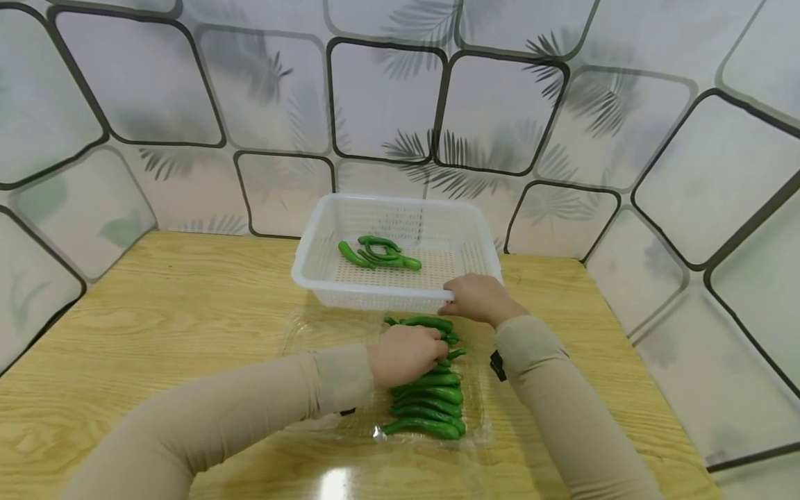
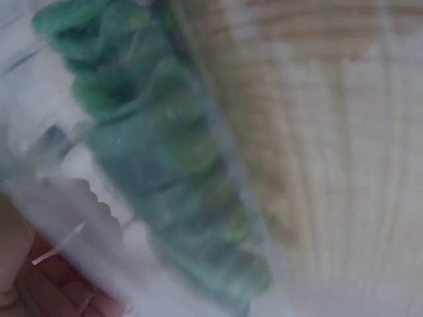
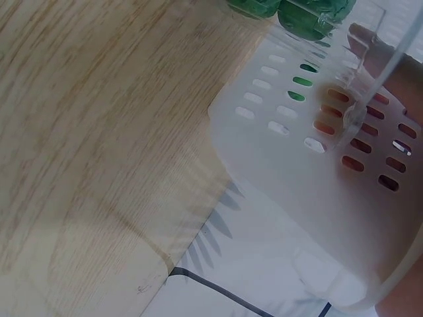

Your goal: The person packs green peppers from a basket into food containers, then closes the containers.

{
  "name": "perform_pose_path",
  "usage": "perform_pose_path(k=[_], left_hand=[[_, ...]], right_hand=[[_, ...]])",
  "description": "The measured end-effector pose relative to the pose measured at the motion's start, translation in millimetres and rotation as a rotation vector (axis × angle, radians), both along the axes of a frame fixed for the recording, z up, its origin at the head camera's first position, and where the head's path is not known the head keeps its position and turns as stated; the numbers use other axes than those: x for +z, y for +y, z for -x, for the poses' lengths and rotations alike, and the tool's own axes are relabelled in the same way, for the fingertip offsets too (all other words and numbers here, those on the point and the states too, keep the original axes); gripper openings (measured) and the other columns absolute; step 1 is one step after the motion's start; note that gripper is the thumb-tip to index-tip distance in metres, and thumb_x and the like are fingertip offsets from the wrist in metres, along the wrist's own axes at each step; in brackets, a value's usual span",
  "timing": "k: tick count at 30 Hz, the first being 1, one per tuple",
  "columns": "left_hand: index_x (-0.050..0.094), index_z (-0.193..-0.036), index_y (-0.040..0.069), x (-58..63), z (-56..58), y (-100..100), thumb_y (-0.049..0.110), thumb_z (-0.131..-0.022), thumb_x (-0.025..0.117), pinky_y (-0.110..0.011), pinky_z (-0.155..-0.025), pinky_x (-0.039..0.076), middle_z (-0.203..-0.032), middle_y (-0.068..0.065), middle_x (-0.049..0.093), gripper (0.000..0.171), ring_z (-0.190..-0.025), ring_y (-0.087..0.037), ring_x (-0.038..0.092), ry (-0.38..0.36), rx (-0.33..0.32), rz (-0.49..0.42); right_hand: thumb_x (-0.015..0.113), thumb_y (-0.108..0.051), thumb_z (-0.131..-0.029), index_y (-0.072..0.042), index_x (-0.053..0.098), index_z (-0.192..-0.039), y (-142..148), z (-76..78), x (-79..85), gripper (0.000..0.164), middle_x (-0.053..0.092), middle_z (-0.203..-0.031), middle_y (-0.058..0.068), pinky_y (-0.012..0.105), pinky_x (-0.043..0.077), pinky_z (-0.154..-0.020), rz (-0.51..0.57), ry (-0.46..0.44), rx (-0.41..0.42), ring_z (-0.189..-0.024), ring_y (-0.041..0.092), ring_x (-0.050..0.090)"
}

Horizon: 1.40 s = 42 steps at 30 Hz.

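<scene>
A white plastic basket (image 1: 375,297) with slotted walls stands at the back and has a few green chili peppers (image 1: 409,264) in it. My right hand (image 1: 478,297) grips its front rim near the right corner; the right wrist view shows the hand partly through the slots of the basket wall (image 3: 264,165). In front, a clear plastic container (image 1: 480,417) holds a row of green peppers (image 1: 428,426). My left hand (image 1: 407,354) reaches over that row with fingers bent down among the peppers. Blur in the left wrist view hides whether it pinches one.
Everything stands on a wood-grain table (image 1: 206,312). A patterned wall (image 1: 387,104) rises right behind the basket and wraps round both sides. Clear plastic (image 1: 325,333), perhaps the container's lid, lies left of the pepper row under my left forearm.
</scene>
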<state>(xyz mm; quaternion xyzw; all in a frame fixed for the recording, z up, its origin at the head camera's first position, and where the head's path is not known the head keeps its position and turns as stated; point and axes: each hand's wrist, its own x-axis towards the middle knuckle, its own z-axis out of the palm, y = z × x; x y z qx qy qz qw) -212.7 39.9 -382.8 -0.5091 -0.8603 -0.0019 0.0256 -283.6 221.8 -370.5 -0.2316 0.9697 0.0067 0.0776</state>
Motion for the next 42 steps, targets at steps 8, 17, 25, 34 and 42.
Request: perform_pose_path(k=[8, 17, 25, 34, 42], left_hand=[[0.067, -0.094, 0.013, 34.9, 29.4, -17.8, 0.017, -0.095, 0.056, -0.024, -0.056, 0.045, -0.087, 0.000, 0.062, 0.013, -0.068, -0.010, 0.057, -0.003, 0.105, -0.197], [0.066, -0.102, 0.007, 72.8, 89.0, -45.5, 0.013, -0.097, 0.047, -0.034, -0.074, 0.048, -0.096, -0.007, 0.065, 0.021, -0.083, -0.018, 0.060, -0.129, 0.377, -0.247], [0.063, -0.110, 0.002, 96.1, 118.0, -55.3, 0.012, -0.097, 0.045, -0.039, -0.083, 0.047, -0.107, -0.013, 0.064, 0.024, -0.095, -0.025, 0.060, -0.156, 0.459, -0.163], [0.064, -0.109, 0.004, 113.4, 151.8, -48.7, 0.014, -0.095, 0.050, -0.042, -0.079, 0.048, -0.107, -0.012, 0.064, 0.022, -0.092, -0.026, 0.061, -0.052, 0.520, -0.218], [0.066, -0.098, 0.005, 91.3, 179.4, -47.3, 0.013, -0.095, 0.053, -0.041, -0.072, 0.050, -0.093, -0.011, 0.064, 0.015, -0.084, -0.026, 0.060, 0.106, 0.414, -0.033]], right_hand=[[0.064, -0.040, -0.087, -0.018, 0.054, -0.073, -0.7, -0.7, 1.6, 0.028, 0.052, -0.063, -0.004, 0.029, 0.035, -0.050, 0.004, -0.021, -0.014, -0.055, 0.013, 0.048], [0.067, -0.041, -0.084, -0.019, 0.056, -0.075, -0.4, -1.9, 3.7, 0.026, 0.054, -0.065, -0.006, 0.030, 0.038, -0.052, 0.011, -0.026, -0.009, -0.057, 0.012, 0.050], [0.067, -0.042, -0.084, -0.020, 0.056, -0.075, 0.5, -1.8, 1.9, 0.026, 0.055, -0.066, -0.008, 0.030, 0.038, -0.053, 0.006, -0.020, -0.013, -0.057, 0.011, 0.050], [0.067, -0.042, -0.083, -0.020, 0.056, -0.075, 1.7, -3.0, 2.0, 0.026, 0.055, -0.067, -0.008, 0.030, 0.041, -0.053, -0.013, 0.017, 0.001, -0.058, 0.010, 0.051], [0.066, -0.044, -0.084, -0.021, 0.055, -0.075, -0.3, -4.3, 2.1, 0.028, 0.054, -0.066, -0.009, 0.030, 0.041, -0.053, -0.032, 0.014, -0.004, -0.059, 0.010, 0.051]])
